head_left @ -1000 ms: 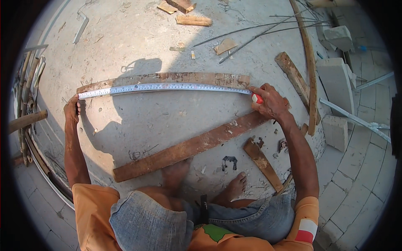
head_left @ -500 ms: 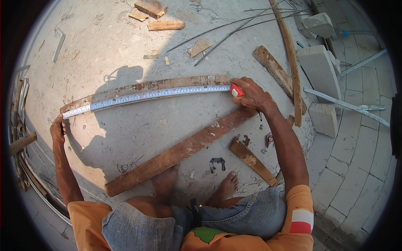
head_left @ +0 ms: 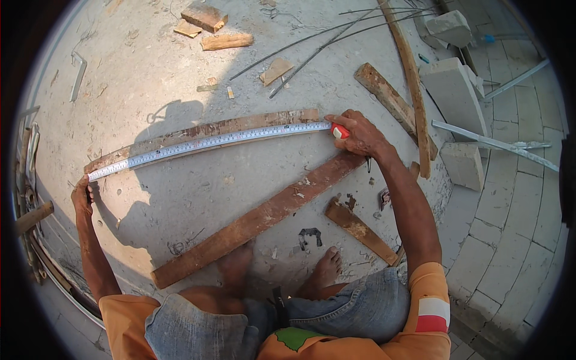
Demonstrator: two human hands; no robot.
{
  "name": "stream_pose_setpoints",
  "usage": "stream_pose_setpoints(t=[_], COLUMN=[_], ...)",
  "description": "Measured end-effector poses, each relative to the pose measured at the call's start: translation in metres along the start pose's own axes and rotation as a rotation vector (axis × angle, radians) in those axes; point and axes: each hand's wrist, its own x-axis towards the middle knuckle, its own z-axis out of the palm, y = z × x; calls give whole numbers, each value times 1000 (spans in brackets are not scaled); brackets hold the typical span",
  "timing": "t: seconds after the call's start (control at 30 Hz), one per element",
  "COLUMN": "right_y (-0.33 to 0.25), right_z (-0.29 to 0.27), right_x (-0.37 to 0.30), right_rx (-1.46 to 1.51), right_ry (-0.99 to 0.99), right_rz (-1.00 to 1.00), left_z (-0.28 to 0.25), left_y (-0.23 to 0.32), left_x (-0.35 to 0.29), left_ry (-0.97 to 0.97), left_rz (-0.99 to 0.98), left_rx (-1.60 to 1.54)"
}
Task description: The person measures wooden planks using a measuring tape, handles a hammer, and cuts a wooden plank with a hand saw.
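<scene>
A tape measure (head_left: 339, 131) with a red case is gripped in my right hand (head_left: 361, 135), beyond the far right end of a weathered plank. Its white blade (head_left: 222, 138) runs out leftward along that wooden plank (head_left: 198, 128), covering much of its near side. At the plank's left end my left hand (head_left: 82, 195) pinches the blade's tip, its fingers closed. A second, reddish-brown plank (head_left: 258, 221) slants across the ground from near my right wrist down to my feet.
A short wood offcut (head_left: 360, 231) lies right of my feet. Further right are a long batten (head_left: 411, 84), a thick timber (head_left: 390, 99), pale blocks (head_left: 454, 96) and metal strips (head_left: 495, 144). Thin rods (head_left: 306, 51) and wood scraps (head_left: 227, 41) lie ahead; poles (head_left: 33, 219) are at left.
The view has shifted slightly. My right hand and the tape case now sit a little farther past the plank's right end; my left hand stays at the blade's tip.
</scene>
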Motion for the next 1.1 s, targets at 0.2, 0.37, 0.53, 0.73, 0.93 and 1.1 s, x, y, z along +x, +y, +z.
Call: stream_pose_setpoints(t=[0.2,0.37,0.53,0.73,0.93,1.1], right_y=[-2,2,0,-27,-32,-25], right_z=[1,3,2,-8,-6,11], right_x=[-1,-8,-11,-45,-122,-177], right_rx=[-4,-80,-71,9,122,202], right_ry=[26,85,103,52,58,-136], right_rz=[-29,-46,-96,-69,-114,24], left_z=[-19,-5,-18,-65,-81,-77], left_y=[-2,-10,-8,-5,-18,-40], left_x=[15,10,12,-32,-113,-133], left_ry=[-56,-144,-105,-132,-170,-144], left_rz=[15,50,124,206,210,119], left_rx=[-34,-117,-189,-423,-689,-681])
